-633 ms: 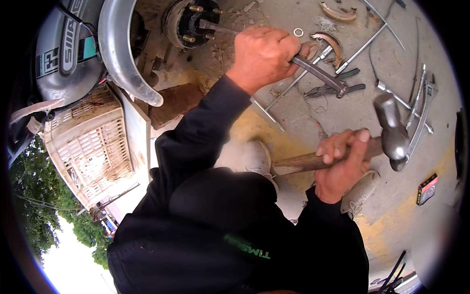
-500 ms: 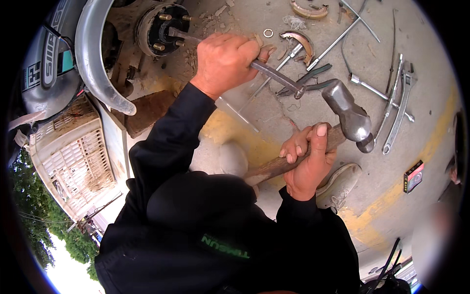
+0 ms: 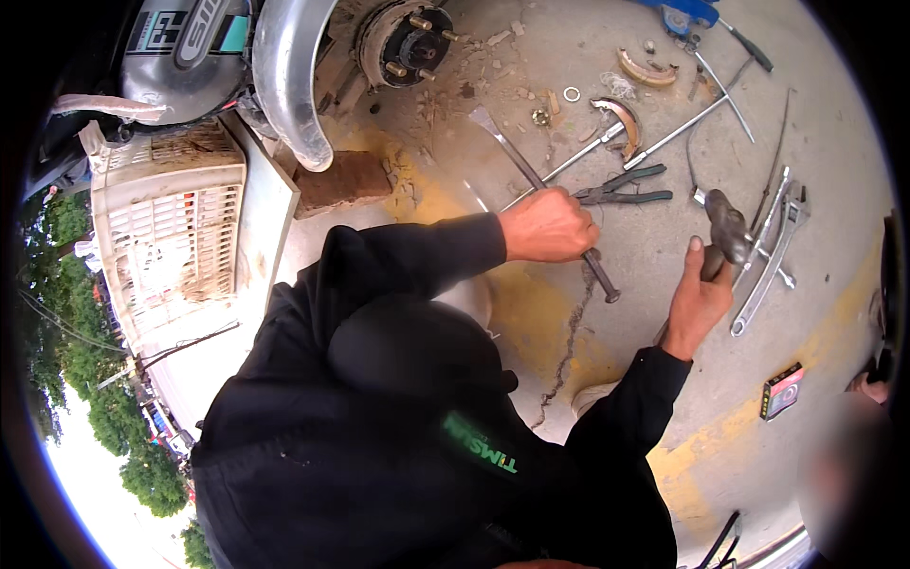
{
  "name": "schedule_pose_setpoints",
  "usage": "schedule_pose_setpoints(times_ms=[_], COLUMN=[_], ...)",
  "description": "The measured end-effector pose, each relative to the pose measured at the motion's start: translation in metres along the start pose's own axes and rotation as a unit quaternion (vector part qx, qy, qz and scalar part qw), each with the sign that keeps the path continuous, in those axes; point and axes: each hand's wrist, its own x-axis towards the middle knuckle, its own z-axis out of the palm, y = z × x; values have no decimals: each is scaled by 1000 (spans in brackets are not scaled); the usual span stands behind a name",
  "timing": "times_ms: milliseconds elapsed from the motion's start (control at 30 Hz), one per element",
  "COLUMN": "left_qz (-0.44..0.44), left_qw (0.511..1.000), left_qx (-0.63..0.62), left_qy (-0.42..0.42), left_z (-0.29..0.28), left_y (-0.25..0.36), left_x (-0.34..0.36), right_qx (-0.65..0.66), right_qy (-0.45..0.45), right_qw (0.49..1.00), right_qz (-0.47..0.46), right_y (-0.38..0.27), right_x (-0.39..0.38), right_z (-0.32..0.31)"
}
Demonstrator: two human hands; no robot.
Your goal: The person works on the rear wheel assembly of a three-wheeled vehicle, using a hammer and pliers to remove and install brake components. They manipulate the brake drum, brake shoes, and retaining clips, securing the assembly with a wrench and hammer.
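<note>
My left hand [image 3: 550, 228] is closed in a fist around the shaft of a steel chisel [image 3: 512, 154]. The chisel's flat blade points up and left, and its struck end sticks out below the fist. To the right, my right hand [image 3: 700, 302] grips a hammer [image 3: 728, 228] close under its head, and most of the handle is hidden behind the hand and sleeve. Beyond the chisel tip and apart from it is a dirty wheel hub [image 3: 409, 45] with brass-coloured studs. Pliers [image 3: 626, 192] lie on the ground just beyond my left fist.
Two curved brake shoes [image 3: 647, 70], a metal ring [image 3: 571, 94] and long-handled socket wrenches [image 3: 678, 133] lie on the concrete. An adjustable wrench [image 3: 773, 261] is beside the hammer. A small box [image 3: 782, 392], a brick [image 3: 346, 183], a plastic crate [image 3: 185, 237] and a silver fender [image 3: 294, 85] surround the spot.
The chisel has come away from the hub, moving right and nearer me in my left hand. My right hand has carried the hammer farther right. The view has shifted too.
</note>
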Motion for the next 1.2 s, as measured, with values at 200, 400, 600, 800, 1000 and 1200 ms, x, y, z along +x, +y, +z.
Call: schedule_pose_setpoints(times_ms=[200, 400, 600, 800, 1000, 1200], left_qz=[-20, -78, -66, -52, -59, -61], left_qw=[983, 987, 989, 990, 990, 987], left_qx=[-142, -91, -105, -113, -112, -141], left_qy=[-118, -107, -80, -71, -57, -41], left_z=[64, 83, 99, 105, 103, 110], left_y=[47, 37, 24, 22, 21, 20], left_x=[-53, -82, -101, -110, -113, -113], right_qx=[-208, -105, -137, -227, -186, 351], right_qy=[-113, -138, -282, -390, -365, -336], right_qw=[970, 980, 891, 817, 860, 870], right_qz=[-59, -94, -329, -358, -305, 81], right_y=[110, 37, 10, 38, 20, -72], right_x=[-44, -4, 64, 81, 81, 29], right_z=[20, 86, 218, 253, 266, 288])
